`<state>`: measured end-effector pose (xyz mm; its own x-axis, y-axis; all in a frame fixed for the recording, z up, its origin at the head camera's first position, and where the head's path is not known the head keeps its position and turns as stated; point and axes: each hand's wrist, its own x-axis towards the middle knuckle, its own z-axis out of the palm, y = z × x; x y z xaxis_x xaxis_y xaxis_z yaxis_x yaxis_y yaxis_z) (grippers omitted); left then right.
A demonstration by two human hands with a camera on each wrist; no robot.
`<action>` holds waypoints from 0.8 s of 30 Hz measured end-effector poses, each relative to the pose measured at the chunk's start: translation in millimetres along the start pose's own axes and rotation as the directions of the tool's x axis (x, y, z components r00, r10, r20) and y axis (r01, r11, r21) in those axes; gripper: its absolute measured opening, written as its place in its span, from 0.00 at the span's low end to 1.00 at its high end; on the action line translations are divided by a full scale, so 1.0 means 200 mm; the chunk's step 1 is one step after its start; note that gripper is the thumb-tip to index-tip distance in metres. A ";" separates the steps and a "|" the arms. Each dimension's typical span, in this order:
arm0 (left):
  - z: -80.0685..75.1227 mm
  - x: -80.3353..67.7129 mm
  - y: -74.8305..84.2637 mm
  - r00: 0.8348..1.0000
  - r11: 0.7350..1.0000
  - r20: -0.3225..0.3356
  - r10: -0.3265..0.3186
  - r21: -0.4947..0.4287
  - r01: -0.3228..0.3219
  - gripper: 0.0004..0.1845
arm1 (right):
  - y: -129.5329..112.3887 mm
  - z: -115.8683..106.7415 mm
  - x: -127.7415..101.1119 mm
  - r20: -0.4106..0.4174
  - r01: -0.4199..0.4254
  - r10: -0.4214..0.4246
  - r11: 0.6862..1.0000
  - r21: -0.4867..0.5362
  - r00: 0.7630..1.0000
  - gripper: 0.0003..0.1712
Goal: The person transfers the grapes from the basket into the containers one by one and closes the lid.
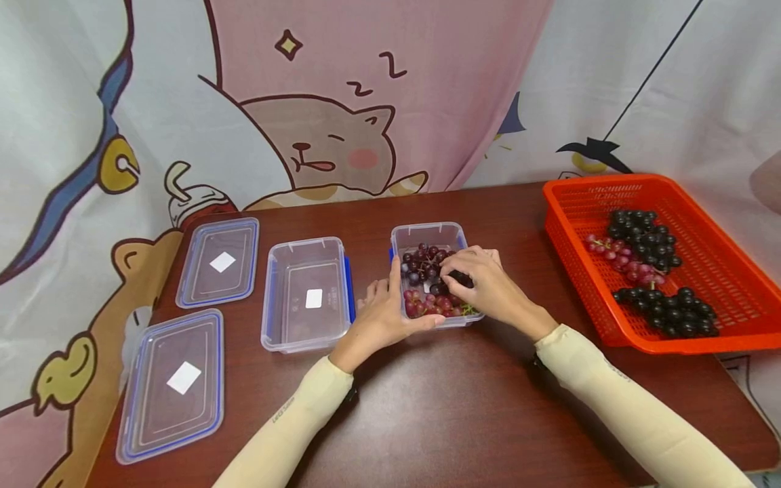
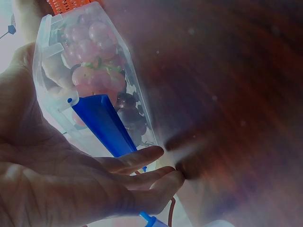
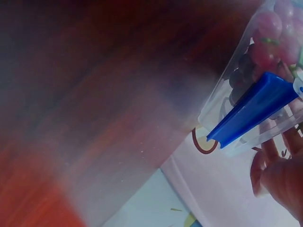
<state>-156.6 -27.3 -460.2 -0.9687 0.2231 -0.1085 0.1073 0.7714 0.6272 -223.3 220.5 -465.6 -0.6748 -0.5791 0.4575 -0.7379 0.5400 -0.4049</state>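
Note:
A clear plastic box (image 1: pixel 427 234) with blue side clips holds bunches of grapes. Dark purple grapes (image 1: pixel 421 263) lie toward its back, and pink-red grapes (image 1: pixel 421 306) with a green stem along its front. My left hand (image 1: pixel 381 315) spreads at the box's left front corner, fingers along the side wall and thumb on the front rim; in the left wrist view its fingertips lie beside the blue clip (image 2: pixel 106 125). Over the right wall, my right hand (image 1: pixel 485 281) reaches inside, with curled fingers and thumb pinching black grapes (image 1: pixel 462 278), partly hidden by the hand.
Left of the grape box stands a second clear box (image 1: pixel 287 291) with a white label inside. Two clear lids (image 1: pixel 201 271) with blue seals lie at the far left. An orange-red basket (image 1: pixel 732 271) on the right holds black and red grape bunches. A printed curtain hangs behind.

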 end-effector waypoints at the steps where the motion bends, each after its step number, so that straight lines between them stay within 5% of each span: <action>1: 0.00 0.00 0.00 1.000 1.000 -0.001 0.003 0.001 -0.003 0.77 | 0.00 -0.01 0.00 -0.015 -0.001 0.001 1.000 -0.001 1.000 0.05; 16: 0.00 0.01 0.00 1.000 1.000 0.024 0.011 -0.006 -0.011 0.77 | -0.02 -0.13 -0.09 -0.035 -0.146 0.148 0.989 0.037 0.988 0.18; 24: -0.04 -0.01 -0.01 1.000 1.000 0.026 0.015 0.008 -0.016 0.77 | -0.04 -0.20 -0.10 -0.076 -0.156 0.160 0.986 0.058 0.984 0.23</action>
<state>-157.1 -33.9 -455.7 -0.9608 0.2505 -0.1191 0.1242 0.7724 0.6229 -202.9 252.8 -440.4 -0.7814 -0.4369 0.4456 -0.6230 0.5875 -0.5164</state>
